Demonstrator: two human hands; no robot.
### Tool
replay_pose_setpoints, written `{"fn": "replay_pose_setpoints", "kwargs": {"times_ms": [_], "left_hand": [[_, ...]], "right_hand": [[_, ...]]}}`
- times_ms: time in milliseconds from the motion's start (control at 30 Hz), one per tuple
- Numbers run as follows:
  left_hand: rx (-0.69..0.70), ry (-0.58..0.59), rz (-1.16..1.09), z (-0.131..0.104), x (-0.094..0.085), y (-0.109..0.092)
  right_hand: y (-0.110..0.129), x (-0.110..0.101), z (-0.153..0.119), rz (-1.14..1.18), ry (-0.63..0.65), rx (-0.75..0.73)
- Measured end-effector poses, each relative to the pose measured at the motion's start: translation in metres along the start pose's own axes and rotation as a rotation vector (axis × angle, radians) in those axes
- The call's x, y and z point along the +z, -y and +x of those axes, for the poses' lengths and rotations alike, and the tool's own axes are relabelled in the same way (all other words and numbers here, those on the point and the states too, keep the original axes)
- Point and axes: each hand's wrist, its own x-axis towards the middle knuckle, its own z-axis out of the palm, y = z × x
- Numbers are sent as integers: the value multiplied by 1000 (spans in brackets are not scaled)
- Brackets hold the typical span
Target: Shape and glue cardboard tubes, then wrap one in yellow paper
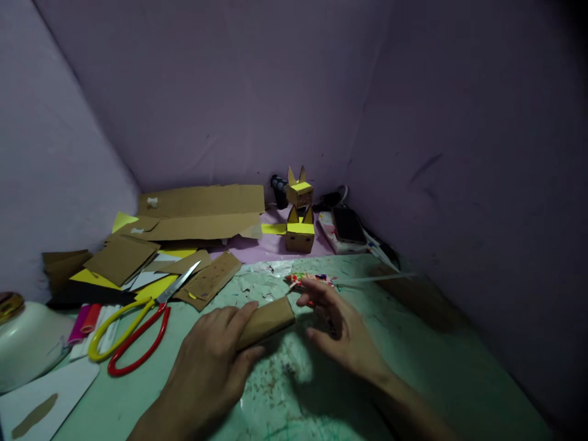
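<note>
My left hand (220, 352) is closed around a small folded piece of brown cardboard (267, 321), which sticks out to the right past my fingers. To the right of its free end, my right hand (337, 324) is raised with thumb and fingers apart, and nothing shows between them. Just behind the right fingertips lies a colourful patterned item (309, 279), partly covered by the hand. Scissors (144, 321) with one yellow and one red handle rest left of my left hand, blades pointing away from me.
Cardboard boxes with ears and yellow tops (300, 239) stand at the back. Long cardboard (202, 226) and cut scraps (209, 282) lie back left. A dark phone (349, 225) rests at back right. A white rounded object (32, 346) sits at left. Walls enclose the green table (275, 404).
</note>
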Motion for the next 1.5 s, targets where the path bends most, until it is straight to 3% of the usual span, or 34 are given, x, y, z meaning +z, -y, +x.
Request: {"fn": "replay_pose_setpoints", "kwargs": {"times_ms": [200,400,700,833,900,1200,1500], "left_hand": [[132,58,112,-1,14,-1],[259,59,-34,-8,11,-7],[407,228,-38,-25,25,-34],[425,242,-61,-28,31,-34],[443,246,-92,-30,33,-33],[450,139,-98,-36,40,-42],[416,182,-49,-37,39,-41]], "right_hand": [[-1,-7,7,107,-202,81],[3,-5,4,129,-275,91],[15,-21,-58,-210,-108,-47],[12,-25,-80,-299,109,-144],[6,-24,-86,-348,159,-200],[-15,-16,-94,-348,78,-304],[-14,-17,-92,-293,58,-265]]}}
